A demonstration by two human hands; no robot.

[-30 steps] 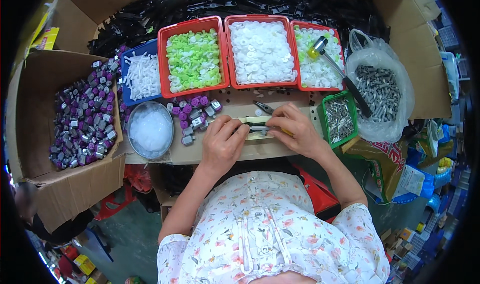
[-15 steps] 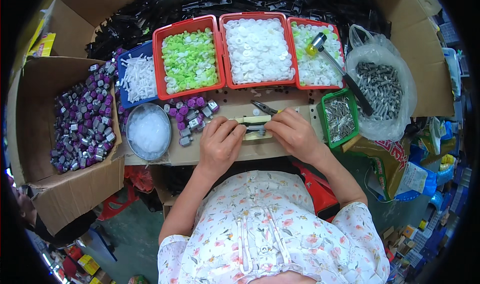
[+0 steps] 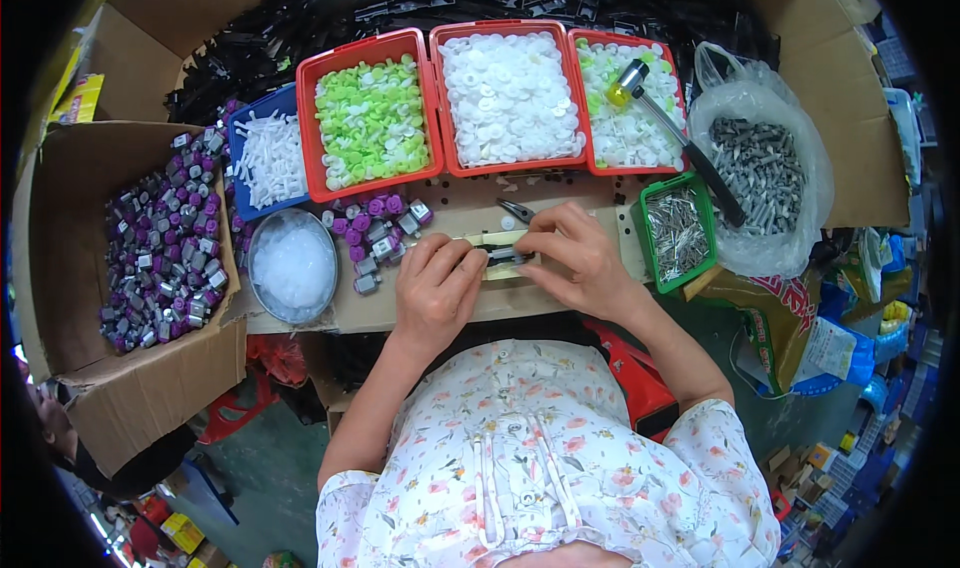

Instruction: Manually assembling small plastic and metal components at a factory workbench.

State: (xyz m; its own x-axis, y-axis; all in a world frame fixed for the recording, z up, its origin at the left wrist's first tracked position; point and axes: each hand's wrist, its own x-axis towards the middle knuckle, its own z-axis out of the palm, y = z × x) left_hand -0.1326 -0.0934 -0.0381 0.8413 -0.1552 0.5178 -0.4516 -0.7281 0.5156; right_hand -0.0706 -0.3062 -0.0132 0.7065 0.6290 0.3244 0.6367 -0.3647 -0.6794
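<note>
A narrow dark part with a grey section [image 3: 503, 255] lies along a pale yellow strip-like fixture [image 3: 497, 239] at the table's near edge. My left hand [image 3: 435, 293] is closed in a pinch on the part's left end. At its right end my right hand [image 3: 580, 258] has thumb and fingers bent round it, with the fingertips partly hiding the contact. Just beyond the right hand lies a pair of pliers [image 3: 516, 211], its jaws showing and its handles mostly covered by that hand. Several purple-and-grey motor-like pieces [image 3: 375, 230] lie loose left of the fixture.
Red trays [image 3: 437, 98] of green and white plastic pieces stand behind, a hammer [image 3: 665, 123] across the right one. Left are a blue tray [image 3: 240, 158], a metal bowl [image 3: 258, 303] and a cardboard box [image 3: 60, 258]. Right are a green basket [image 3: 652, 238] and a plastic bag [image 3: 805, 223].
My right hand has shifted slightly left with its fingers raised and more arched, covering more of the pliers' handles. My left hand keeps its pinch with little movement.
</note>
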